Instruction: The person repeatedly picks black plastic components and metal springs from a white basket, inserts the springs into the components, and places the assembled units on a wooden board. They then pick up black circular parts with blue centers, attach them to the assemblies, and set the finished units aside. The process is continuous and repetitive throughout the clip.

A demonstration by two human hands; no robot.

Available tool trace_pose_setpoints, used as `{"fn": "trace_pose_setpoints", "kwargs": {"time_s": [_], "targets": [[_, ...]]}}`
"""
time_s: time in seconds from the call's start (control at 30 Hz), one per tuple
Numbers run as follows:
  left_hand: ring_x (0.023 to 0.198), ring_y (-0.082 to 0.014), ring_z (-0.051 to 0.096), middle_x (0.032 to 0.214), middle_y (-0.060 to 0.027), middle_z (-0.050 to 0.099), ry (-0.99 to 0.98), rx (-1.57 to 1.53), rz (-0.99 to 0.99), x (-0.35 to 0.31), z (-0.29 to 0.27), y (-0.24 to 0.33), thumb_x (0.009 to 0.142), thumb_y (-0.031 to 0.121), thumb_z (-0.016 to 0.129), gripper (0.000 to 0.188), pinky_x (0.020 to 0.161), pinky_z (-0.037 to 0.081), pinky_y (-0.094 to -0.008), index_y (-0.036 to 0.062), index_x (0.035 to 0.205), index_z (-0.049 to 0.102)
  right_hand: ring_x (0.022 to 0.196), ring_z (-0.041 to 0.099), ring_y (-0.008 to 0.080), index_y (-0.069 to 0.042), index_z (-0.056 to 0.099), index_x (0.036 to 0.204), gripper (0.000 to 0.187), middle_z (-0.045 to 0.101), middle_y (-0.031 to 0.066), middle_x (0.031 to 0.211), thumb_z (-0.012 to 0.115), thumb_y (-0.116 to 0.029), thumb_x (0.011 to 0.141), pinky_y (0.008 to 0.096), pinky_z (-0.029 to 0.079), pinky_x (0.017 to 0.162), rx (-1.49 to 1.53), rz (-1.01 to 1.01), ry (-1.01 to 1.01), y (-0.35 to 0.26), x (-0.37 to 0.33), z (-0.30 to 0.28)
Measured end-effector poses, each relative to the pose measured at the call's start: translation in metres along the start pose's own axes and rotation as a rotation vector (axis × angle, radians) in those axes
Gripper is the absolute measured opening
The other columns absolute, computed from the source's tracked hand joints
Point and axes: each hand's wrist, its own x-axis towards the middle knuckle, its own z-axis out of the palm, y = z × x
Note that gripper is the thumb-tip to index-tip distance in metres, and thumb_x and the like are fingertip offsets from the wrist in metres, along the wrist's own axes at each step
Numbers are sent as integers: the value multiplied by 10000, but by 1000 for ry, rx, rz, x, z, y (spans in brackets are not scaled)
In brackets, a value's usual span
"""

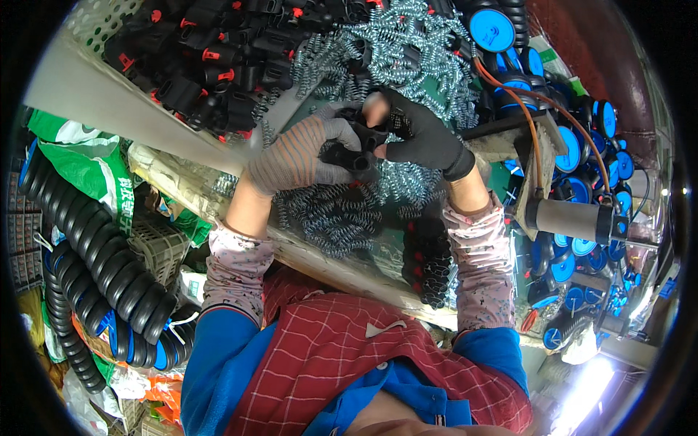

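A black plastic housing (347,158) with a round hollow end is held between my hands above the heap of springs. My left hand (294,156), in a grey striped glove, is closed round it from the left. From the right, my right hand (427,138), in a dark glove with bare fingertips, grips its upper part between thumb and fingers. Part of the housing is hidden by the fingers. Metal coil springs (407,54) pile up behind my hands, and more springs (331,225) lie in front of them. Black housings with red tabs (218,73) are heaped at the far left.
A metal cylinder (571,220) with orange hoses (536,145) stands on the right of the bench. Beyond it are many blue-and-black wheels (563,269). Black wheels in stacked rows (109,247) lie at the left beside a green-and-white sack (83,160). A pale bench edge (363,283) runs before me.
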Motion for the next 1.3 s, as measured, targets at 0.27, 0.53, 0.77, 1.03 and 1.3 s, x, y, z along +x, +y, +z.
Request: {"fn": "trace_pose_setpoints", "kwargs": {"time_s": [0.27, 0.53, 0.77, 1.03, 1.3], "targets": [[1235, -421, 517, 1299, -242, 499, 63, 160, -10, -25, 43, 15, 732, 238, 846, 461, 1019, 464, -448, 166, 1143, 649, 987, 621, 126, 3, 661, 1061, 268, 657, 37, 1035, 752, 31, 810, 287, 506, 894, 205, 257, 56, 19, -45, 9], [1216, -385, 541, 1389, -194, 498, 140, 492, -21, -64, 91, 5, 680, 219, 850, 506, 1039, 460, -459, 153, 1149, 671, 883, 707, 145, -12, 685, 1056, 194, 733, 87, 932, 648, 3, 867, 280, 553, 802, -76, 247, 292, 35, -70, 38], [1249, -361, 510, 1396, -143, 501, 163, 516, 90, -61, 86, 7, 612, 212, 879, 479, 1074, 435, -455, 120, 1047, 699, 864, 708, 227, -40, 686, 1096, 214, 707, 120, 991, 695, -77, 886, 311, 542, 751, -423, 151, 363, 26, -48, 43], [1177, -358, 549, 1313, -152, 522, 228, 493, 74, -61, 87, -1, 663, 252, 862, 578, 1006, 479, -452, 140, 1170, 609, 844, 669, 365, -100, 640, 1113, 344, 655, 136, 1030, 741, -120, 785, 444, 547, 727, -872, 266, 195, 30, -30, 57], [1150, -362, 574, 1254, -151, 566, 292, 473, 65, -58, 92, -3, 673, 199, 866, 702, 982, 497, -439, 103, 1270, 509, 828, 687, 289, -51, 659, 1052, 264, 684, 131, 957, 713, -44, 794, 367, 549, 743, -693, 169, 221, 30, -38, 54]]}}
